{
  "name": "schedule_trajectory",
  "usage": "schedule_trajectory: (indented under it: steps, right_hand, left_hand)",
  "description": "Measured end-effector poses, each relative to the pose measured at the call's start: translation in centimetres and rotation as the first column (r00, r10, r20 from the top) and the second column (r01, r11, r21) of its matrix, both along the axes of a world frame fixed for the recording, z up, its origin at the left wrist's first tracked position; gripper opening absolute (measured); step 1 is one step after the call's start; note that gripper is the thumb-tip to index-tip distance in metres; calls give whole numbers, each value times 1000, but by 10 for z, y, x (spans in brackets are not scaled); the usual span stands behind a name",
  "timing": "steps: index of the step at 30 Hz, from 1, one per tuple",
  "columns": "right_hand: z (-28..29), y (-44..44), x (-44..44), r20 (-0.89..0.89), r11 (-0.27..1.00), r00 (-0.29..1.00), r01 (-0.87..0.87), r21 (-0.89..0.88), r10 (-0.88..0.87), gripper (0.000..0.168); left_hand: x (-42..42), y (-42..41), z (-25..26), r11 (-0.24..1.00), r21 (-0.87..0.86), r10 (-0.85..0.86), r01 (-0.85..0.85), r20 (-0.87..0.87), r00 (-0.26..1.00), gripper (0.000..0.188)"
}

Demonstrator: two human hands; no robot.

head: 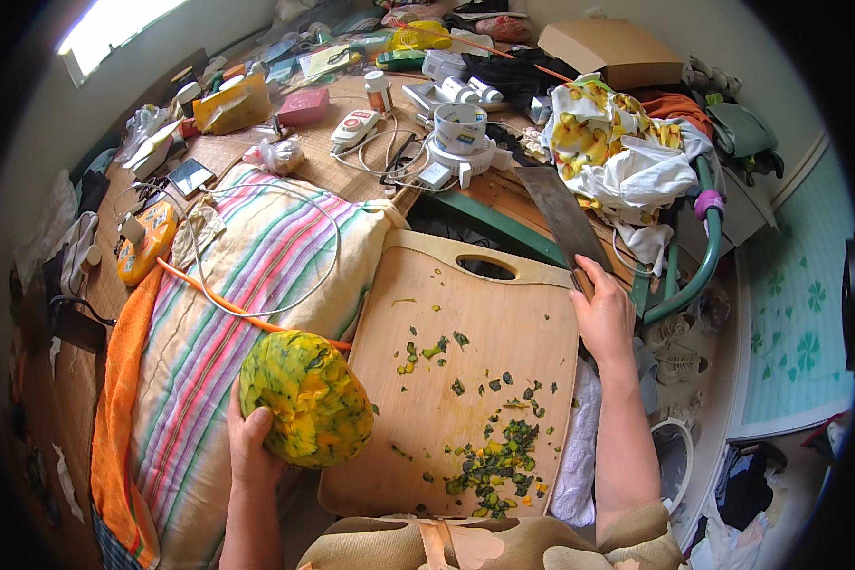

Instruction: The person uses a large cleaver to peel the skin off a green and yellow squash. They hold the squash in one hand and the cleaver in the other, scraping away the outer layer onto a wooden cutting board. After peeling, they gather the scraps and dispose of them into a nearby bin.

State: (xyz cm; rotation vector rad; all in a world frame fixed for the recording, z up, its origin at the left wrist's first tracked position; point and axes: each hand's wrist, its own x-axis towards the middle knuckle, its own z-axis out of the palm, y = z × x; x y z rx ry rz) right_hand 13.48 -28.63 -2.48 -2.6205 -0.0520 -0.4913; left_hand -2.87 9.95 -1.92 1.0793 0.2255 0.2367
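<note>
My left hand [251, 434] holds a large pumpkin [306, 399], its rind mostly pared away to yellow-green flesh with dark green patches. The pumpkin is raised at the left side of a wooden cutting board [399, 299]. In my right hand [604, 310] is a cleaver [563, 214], gripped by its handle, with the broad blade pointing away from me past the board's far right corner. Dark green peel scraps [495, 463] are heaped at the board's near right. Smaller bits lie scattered over its middle.
Left of the board lies a striped cushion [256, 271], crossed by an orange cord [217, 293] and an orange towel [125, 427]. A green metal tube frame [712, 242] stands at right. Beyond the board are a tape roll [460, 128], a pill bottle [378, 91] and flowered cloth [598, 135].
</note>
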Motion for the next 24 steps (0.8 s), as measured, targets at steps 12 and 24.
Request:
schedule_trajectory:
  steps: [12, 24]
  right_hand:
    - [15, -11, 27, -82, 989, 990, -123, -84, 116, 42]
    - [12, -56, 30, -158, 992, 980, -124, -28, 118, 41]
  left_hand:
    - [-14, 35, 13, 995, -32, 90, -92, -53, 995, 76]
    - [-13, 29, 5, 984, -39, 170, -174, -79, 982, 68]
